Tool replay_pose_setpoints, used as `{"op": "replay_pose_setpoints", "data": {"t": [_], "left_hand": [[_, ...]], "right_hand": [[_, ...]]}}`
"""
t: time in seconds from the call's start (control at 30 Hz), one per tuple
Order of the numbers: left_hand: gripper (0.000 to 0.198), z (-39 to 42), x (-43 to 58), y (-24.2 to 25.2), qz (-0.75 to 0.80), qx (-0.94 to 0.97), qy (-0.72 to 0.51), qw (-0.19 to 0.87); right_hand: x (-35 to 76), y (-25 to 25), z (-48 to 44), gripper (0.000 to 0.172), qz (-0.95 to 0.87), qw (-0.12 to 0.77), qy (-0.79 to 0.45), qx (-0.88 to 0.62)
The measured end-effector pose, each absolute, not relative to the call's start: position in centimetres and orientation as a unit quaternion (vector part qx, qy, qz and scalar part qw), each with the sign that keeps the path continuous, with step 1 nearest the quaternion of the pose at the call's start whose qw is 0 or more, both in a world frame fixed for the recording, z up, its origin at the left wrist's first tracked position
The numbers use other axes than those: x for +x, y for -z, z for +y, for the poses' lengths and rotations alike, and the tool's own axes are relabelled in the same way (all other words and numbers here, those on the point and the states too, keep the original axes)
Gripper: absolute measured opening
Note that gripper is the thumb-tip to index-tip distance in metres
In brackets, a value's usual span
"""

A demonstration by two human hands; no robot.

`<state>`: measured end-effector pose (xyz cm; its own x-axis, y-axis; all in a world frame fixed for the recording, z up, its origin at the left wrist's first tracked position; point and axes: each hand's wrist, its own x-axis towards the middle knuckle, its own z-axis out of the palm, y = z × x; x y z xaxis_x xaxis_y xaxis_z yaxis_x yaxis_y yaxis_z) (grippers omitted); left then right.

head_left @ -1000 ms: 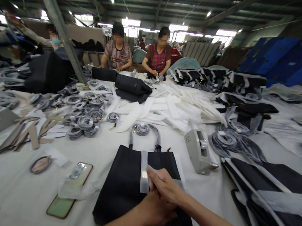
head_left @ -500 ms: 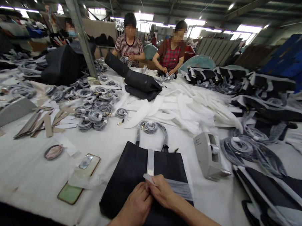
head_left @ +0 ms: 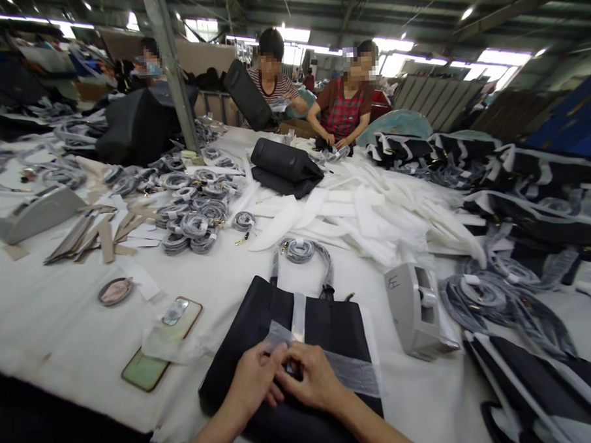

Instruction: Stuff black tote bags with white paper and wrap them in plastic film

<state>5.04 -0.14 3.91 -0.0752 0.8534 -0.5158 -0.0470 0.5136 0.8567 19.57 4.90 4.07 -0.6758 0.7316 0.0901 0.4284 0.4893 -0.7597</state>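
Note:
A black handbag (head_left: 329,324) lies flat on the white-covered table, its plastic-wrapped handle (head_left: 327,266) pointing away from me. A pale strip (head_left: 298,313) runs down its upper middle, and a translucent band crosses its right side. Over the bag's middle, my left hand (head_left: 258,376) pinches a small translucent sheet (head_left: 279,335). My right hand (head_left: 312,376) meets it, its fingers curled and closed at the same spot; what lies between these fingertips is too small to make out.
Right of the bag stands a grey tape dispenser (head_left: 412,314). A phone (head_left: 148,368) under thin plastic and a small round dish (head_left: 116,291) lie left. Coiled straps (head_left: 195,229) and white foam sheets (head_left: 373,211) lie beyond. People work across the table.
My left hand has shifted up and left, and the translucent sheet now shows wider above it. My right hand's fingers have curled more. Across the table, a person has tilted up a black bag.

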Motion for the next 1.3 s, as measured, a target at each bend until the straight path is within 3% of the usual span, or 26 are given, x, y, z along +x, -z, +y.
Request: {"op": "replay_pose_setpoints", "data": {"t": [0.1,0.2,0.37,0.53,0.7,0.9,1.3], "left_hand": [[0.047,0.5,5.5,-3.3,0.667,0.379,-0.362,0.530],[0.041,0.3,5.6,-2.9,0.679,0.407,-0.354,0.498],[0.037,-1.1,4.8,-2.9,0.692,0.453,-0.318,0.464],[0.026,-1.5,3.5,-3.3,0.715,0.545,-0.221,0.379],[0.029,-1.6,3.1,-2.5,0.721,0.606,-0.113,0.316],[0.023,-1.5,3.2,-2.2,0.722,0.574,-0.188,0.337],[0.025,-0.7,3.1,-3.5,0.700,0.544,-0.257,0.385]], "right_hand": [[19.7,-4.4,4.7,0.011,-0.836,0.236,-0.373,-0.326],[21.0,-5.1,4.9,0.020,-0.813,0.282,-0.357,-0.363],[25.3,-5.3,4.8,0.018,-0.759,0.367,-0.209,-0.495],[28.4,-3.7,2.8,0.015,-0.778,0.341,-0.168,-0.501],[29.9,-3.8,-0.6,0.019,-0.816,0.346,-0.130,-0.444],[27.9,-6.2,-1.9,0.020,-0.889,0.231,-0.118,-0.378],[20.6,-2.6,2.2,0.024,-0.847,0.243,-0.271,-0.388]]}}
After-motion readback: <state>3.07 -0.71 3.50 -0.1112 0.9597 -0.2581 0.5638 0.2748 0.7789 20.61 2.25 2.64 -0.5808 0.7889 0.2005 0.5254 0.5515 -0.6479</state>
